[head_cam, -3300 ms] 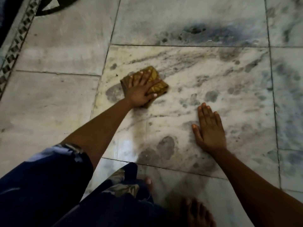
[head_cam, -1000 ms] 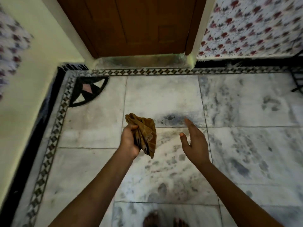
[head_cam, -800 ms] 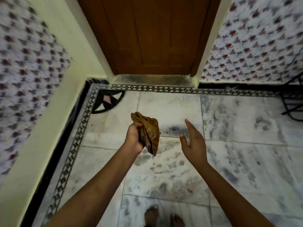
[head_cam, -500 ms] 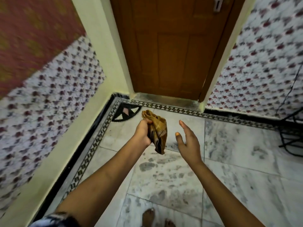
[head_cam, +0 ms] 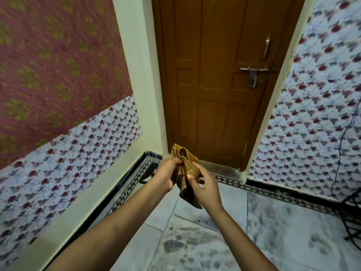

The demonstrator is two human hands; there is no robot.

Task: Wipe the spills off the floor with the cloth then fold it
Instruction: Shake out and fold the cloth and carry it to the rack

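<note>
A crumpled brown-yellow cloth hangs in the air in front of me, well above the floor. My left hand grips its upper left part with closed fingers. My right hand holds its right side, thumb pressed on the fabric. A lower corner of the cloth dangles under my right hand. The marble floor below shows grey mottled marks; I cannot tell whether they are wet spots or veining.
A closed brown wooden door with a metal latch stands straight ahead. Patterned walls rise on the left and right. A dark metal frame and a hanging cord sit at the right edge.
I rose from the floor, where my left hand pressed the cloth on the marble. The cloth came up in my left hand, and my open right hand has closed onto it.
</note>
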